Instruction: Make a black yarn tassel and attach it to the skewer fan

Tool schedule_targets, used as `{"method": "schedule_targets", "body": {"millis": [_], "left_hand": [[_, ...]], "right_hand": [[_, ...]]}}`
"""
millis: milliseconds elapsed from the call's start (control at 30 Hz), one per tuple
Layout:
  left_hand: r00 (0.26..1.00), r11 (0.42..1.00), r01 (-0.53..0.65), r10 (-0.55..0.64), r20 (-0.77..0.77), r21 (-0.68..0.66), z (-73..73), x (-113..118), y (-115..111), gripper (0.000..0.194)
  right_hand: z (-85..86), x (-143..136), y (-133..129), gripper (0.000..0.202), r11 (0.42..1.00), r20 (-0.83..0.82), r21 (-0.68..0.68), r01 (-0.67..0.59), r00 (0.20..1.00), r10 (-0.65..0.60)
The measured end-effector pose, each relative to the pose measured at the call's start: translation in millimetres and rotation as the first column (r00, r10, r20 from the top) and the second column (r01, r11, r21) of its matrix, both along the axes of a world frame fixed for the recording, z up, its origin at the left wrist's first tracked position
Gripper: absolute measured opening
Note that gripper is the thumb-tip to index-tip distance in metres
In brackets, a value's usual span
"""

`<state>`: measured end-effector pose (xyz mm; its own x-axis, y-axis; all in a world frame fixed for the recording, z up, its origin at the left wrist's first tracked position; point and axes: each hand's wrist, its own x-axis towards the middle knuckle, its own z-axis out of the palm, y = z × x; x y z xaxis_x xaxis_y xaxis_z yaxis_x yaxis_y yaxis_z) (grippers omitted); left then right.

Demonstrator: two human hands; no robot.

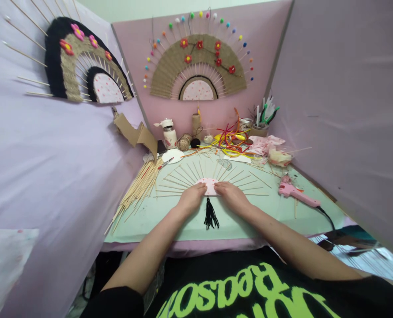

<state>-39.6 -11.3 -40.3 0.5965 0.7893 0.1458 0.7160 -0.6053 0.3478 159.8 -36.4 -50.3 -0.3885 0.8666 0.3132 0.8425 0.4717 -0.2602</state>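
Observation:
A fan of thin wooden sticks (246, 178) lies spread on the pale green tabletop. Its base is a small pink half-circle with red dots (210, 187), and a black tassel (211, 215) hangs from the base toward me. My left hand (193, 196) is on the left end of the half-circle, fingers together and pressed on it. On the right end, my right hand (230, 195) does the same, its fingertips bent over the dotted piece. Both thumbs are partly hidden. The fingertips of the two hands are a short gap apart.
Loose sticks (138, 187) are heaped at the left. To the right lies a pink glue gun (297, 193) with its cord. Pipe cleaners (231, 139), a twine ball (184, 142) and a bottle (169, 134) stand along the back. Finished fans (163, 77) hang on the walls.

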Motion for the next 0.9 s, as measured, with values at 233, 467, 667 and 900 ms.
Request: {"method": "schedule_targets", "body": {"millis": [233,467,667,900], "left_hand": [[0.987,0.999,0.002,0.005,0.158,-0.048,4.7,-5.3,-1.8,0.038],[0.497,0.865,-0.248,0.501,0.709,-0.437,12.0,-7.9,-61.6,0.02],[-0.039,0.516,0.274,0.849,0.527,-0.812,14.7,-0.9,-88.4,0.031],[-0.128,0.406,0.457,0.91,0.393,-0.791,14.8,10.9,-69.9,0.017]], "right_hand": [[15.7,5.0,10.9,0.026,1.0,-0.012,0.012,-0.021,1.0,0.021],[27.8,10.0,29.1,0.077,0.971,-0.062,-0.215,-0.109,0.993,0.098],[18.2,1.7,34.1,0.085,0.954,-0.112,-0.273,-0.123,0.989,0.095],[32.3,3.8,18.8,0.088,0.977,-0.139,-0.19,-0.097,0.988,0.071]]}}
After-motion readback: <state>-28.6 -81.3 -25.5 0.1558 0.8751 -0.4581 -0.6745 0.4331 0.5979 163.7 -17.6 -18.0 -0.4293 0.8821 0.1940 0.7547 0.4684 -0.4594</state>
